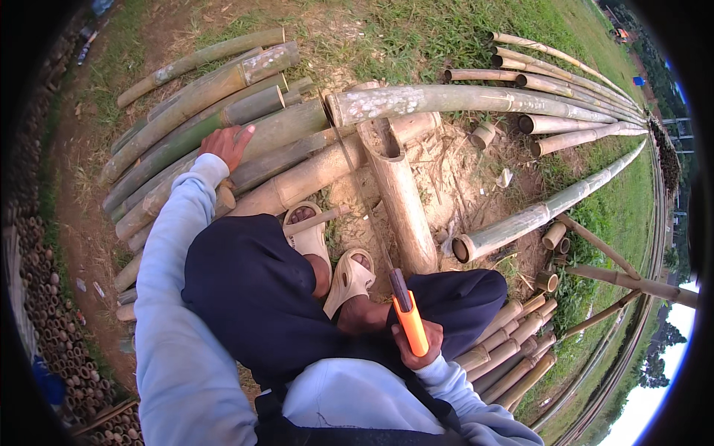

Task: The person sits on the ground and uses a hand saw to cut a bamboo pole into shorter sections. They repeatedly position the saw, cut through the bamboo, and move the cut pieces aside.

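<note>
My right hand (421, 345) is closed round the orange handle of a hand saw (410, 322). Its thin dark blade, seen nearly edge-on, runs away from me to the end of a long mottled bamboo pole (446, 101). At that spot the blade passes between this pole and a greenish bamboo length (286, 125) on the left. My left hand (225, 146) lies over that left length, fingers curved on it and thumb stretched out. Beneath runs a thick tan bamboo pole (320, 177), with a notched bamboo piece (401, 204) meeting it.
Several cut bamboo lengths (201, 63) lie at the left. Long poles (554, 70) spread at the far right, with another pole (550, 208) nearer. Short lengths (513, 342) lie beside my right knee. Sawdust (446, 175) covers the ground ahead of my sandalled feet (349, 275).
</note>
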The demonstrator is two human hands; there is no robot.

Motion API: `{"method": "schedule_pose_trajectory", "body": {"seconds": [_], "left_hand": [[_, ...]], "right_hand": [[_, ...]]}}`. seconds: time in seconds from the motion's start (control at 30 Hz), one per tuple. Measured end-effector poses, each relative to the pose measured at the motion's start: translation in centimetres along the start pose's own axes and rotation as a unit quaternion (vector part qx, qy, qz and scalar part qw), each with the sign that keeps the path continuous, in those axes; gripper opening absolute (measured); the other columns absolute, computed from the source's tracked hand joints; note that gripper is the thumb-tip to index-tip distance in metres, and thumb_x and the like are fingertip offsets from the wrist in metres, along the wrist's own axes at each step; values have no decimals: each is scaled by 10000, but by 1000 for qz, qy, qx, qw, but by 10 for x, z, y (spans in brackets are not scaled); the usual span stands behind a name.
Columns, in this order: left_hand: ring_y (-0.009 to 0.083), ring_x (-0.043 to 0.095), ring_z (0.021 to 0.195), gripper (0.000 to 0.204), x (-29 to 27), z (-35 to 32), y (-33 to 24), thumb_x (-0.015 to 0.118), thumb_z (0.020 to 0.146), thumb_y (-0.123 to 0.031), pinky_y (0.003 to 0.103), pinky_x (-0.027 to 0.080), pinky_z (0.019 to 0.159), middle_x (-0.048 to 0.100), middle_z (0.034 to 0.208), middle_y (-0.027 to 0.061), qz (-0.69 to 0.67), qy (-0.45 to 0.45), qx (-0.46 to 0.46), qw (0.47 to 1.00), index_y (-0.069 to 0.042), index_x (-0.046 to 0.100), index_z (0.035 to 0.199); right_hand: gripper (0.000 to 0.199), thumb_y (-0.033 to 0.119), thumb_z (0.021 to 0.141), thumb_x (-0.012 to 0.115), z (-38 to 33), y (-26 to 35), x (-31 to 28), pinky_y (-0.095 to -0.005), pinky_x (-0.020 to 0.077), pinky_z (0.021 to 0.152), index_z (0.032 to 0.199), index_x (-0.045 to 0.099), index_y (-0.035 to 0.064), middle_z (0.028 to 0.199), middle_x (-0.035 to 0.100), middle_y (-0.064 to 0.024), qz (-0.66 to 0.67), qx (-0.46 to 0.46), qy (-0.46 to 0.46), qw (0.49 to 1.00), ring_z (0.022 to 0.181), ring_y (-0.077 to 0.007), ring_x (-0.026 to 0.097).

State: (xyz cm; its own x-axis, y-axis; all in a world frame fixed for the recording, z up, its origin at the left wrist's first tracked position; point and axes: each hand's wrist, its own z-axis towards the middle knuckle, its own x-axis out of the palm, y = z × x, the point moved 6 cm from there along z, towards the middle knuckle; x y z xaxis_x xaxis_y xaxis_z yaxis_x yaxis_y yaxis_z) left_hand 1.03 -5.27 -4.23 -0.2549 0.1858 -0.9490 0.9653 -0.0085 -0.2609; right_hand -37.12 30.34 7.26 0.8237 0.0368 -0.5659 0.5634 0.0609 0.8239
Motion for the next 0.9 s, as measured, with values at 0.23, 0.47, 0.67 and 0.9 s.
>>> {"method": "schedule_pose_trajectory", "body": {"seconds": [0.23, 0.47, 0.67, 0.9], "left_hand": [[469, 638, 1103, 760, -3, 2, 5, 383, 1003, -668, 530, 464, 1010, 690, 1112, 312, -9, -27, 16, 999, -18, 703, 1234], [460, 610, 1152, 729, -11, -2, -11, 401, 1016, -631, 516, 440, 1026, 673, 1176, 310, -3, 5, 1, 1000, 6, 699, 1208], [493, 640, 1049, 754, -4, -2, 2, 390, 1002, -666, 539, 482, 963, 691, 1044, 323, 1, -42, 24, 999, -9, 703, 1198], [459, 620, 1144, 783, -3, 0, 1, 386, 999, -677, 522, 454, 1025, 674, 1161, 318, 11, -27, 4, 1000, 0, 680, 1263]], "right_hand": [[124, 22, 824, 733, 36, 17, -9, -359, 557, 570, 946, 720, 4, 733, 692, -116, 21, -78, -46, 996, 616, -313, 702], [72, 53, 852, 741, 140, -14, 40, -395, 476, 517, 881, 691, 11, 663, 631, -137, 98, -39, -72, 992, 540, -332, 632], [96, 60, 838, 752, 143, -26, 47, -380, 498, 534, 897, 702, 4, 674, 653, -142, 108, -5, -54, 993, 556, -328, 655], [149, 115, 890, 745, 179, -23, 68, -380, 483, 541, 934, 679, -12, 627, 615, -138, 119, -10, -84, 989, 536, -301, 623]]}}
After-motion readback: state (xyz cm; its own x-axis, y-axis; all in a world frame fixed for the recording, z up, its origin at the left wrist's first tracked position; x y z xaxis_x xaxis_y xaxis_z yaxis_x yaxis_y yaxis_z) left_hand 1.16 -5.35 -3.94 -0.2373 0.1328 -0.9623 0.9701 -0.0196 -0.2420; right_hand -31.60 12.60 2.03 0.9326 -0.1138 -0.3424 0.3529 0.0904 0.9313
